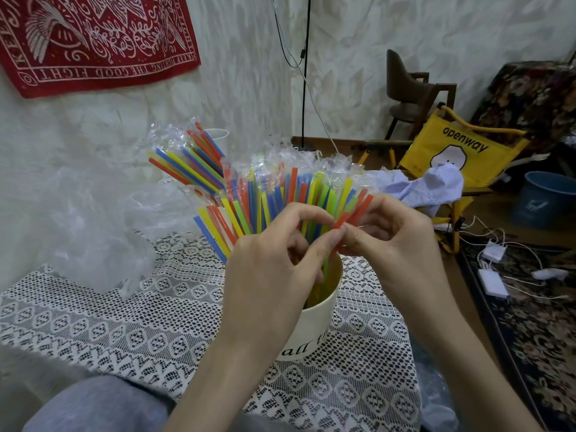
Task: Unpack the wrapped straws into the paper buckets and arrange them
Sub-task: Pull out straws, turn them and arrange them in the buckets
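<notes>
Lace tablecloth (131, 332), near paper bucket (314, 325): both hands, left hand (274, 263) and right hand (392, 241), pinching orange wrapped straw (353, 213). Unwrapping step, judged. Next: peel wrapper, drop in.

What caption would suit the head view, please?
Both hands pinch an orange wrapped straw above a straw-filled paper bucket.

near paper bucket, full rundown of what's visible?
The paper bucket is a cream, round paper tub, standing upright on the lace tablecloth. Black script on its side is partly hidden; only "all th" reads. Its inside wall looks yellowish. It holds many colored straws fanning upward, mostly still in clear wrappers. The left hand and right hand meet above its mouth, hiding much of the rim.
</notes>
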